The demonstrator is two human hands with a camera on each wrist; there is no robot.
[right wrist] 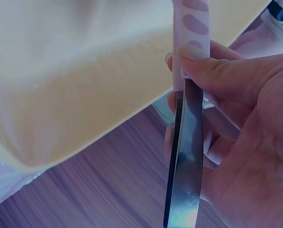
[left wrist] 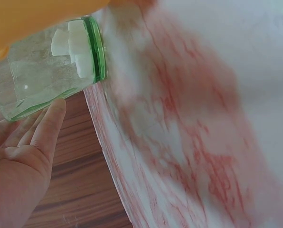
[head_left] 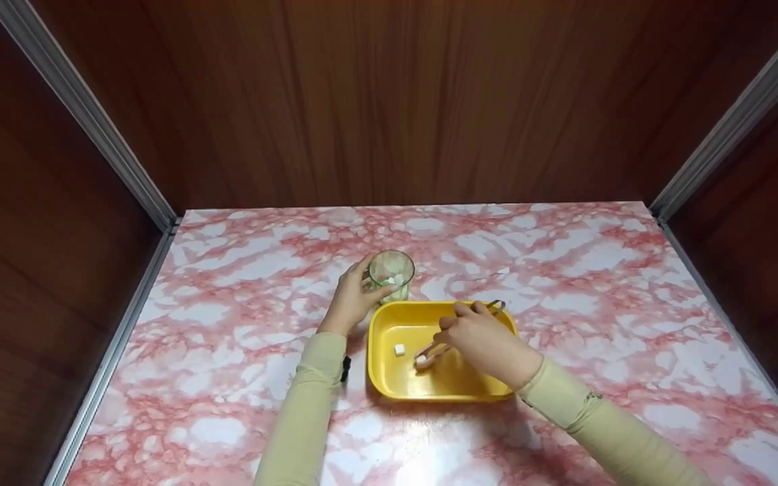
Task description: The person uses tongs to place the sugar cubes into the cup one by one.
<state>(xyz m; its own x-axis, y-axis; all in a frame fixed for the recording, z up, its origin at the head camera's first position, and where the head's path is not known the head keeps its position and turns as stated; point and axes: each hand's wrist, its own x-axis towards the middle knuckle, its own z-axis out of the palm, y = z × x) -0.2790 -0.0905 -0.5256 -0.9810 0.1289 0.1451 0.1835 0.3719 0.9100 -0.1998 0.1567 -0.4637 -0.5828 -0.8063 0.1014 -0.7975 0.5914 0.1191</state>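
Observation:
My left hand (head_left: 350, 297) is at a clear, green-tinted glass (head_left: 391, 278), thumb on its near side and fingers on its far side. Several white pieces lie at the bottom of the glass (left wrist: 42, 66), seen through its wall in the left wrist view. My right hand (head_left: 490, 341) pinches a pair of metal tongs (right wrist: 188, 156) with pink, spotted ends, the thumb pressing one arm. The tongs reach down into a yellow tray (head_left: 374, 364), and a white cube (head_left: 421, 360) is at their tips. Another white cube (head_left: 399, 349) lies on the tray floor to the left.
The table (head_left: 227, 364) has a pink and white marbled top. Dark wood panels (head_left: 389, 101) stand behind it and on both sides, with metal rails (head_left: 105, 142) at the corners. The glass stands just beyond the tray's far left corner.

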